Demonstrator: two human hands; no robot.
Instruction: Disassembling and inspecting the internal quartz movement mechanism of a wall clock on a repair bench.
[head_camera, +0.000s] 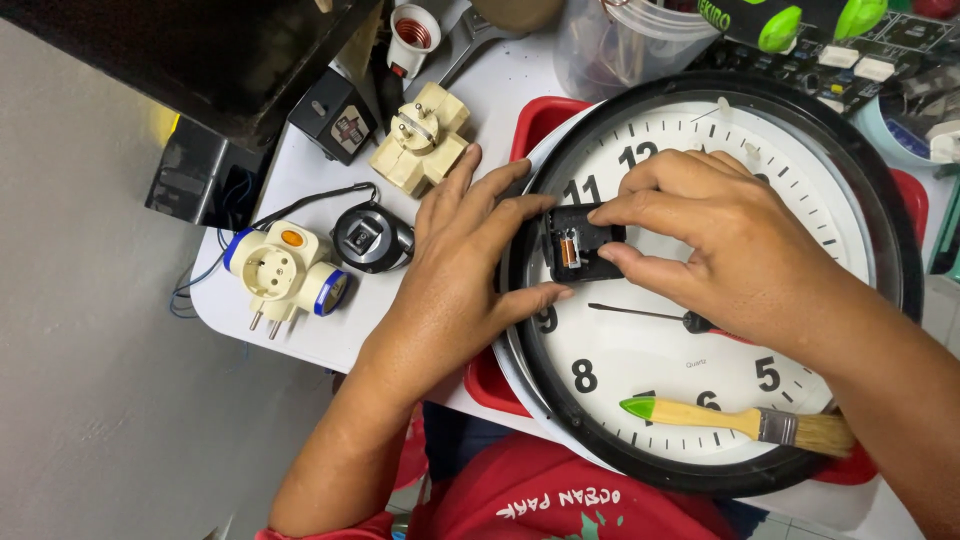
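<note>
Cluttered white workbench (300, 330), seen from above: a small black clock mechanism (583, 243) rests on the face of a large round wall clock (700, 280), near its nine-to-eleven numerals. Both hands pinch it; the left hand (465, 265) steadies it from nine o'clock, fingers closed against its edge, while the right hand (720, 245) clamps thumb and fingertips on it from three o'clock, apparently to keep it square. At five o'clock a yellow-handled paintbrush (740, 420) lies on the glass. Out at ten o'clock sit cream plug adapters (285, 275), within reach.
</note>
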